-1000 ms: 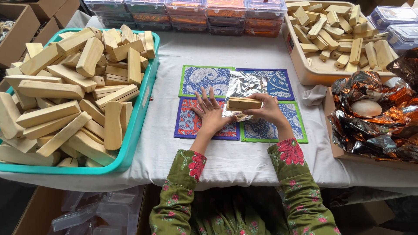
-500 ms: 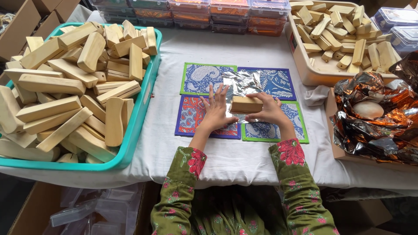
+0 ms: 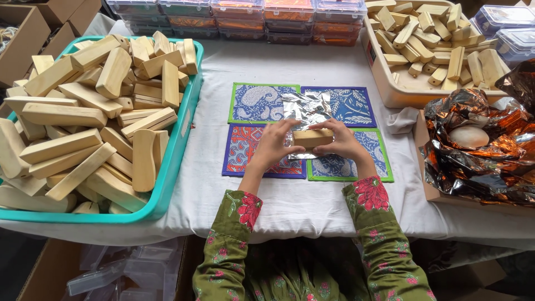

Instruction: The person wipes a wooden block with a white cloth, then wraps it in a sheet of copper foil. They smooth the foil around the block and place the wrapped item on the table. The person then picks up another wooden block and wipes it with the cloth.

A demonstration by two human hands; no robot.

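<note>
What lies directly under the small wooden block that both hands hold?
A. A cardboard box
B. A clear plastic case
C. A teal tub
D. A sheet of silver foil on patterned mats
D: the wooden block, held between the left hand and right hand, sits over crinkled silver foil spread on the patterned mats.

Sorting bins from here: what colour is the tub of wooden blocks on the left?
Teal, or turquoise green: the tub shows best in the head view, heaped with pale wooden blocks.
</note>
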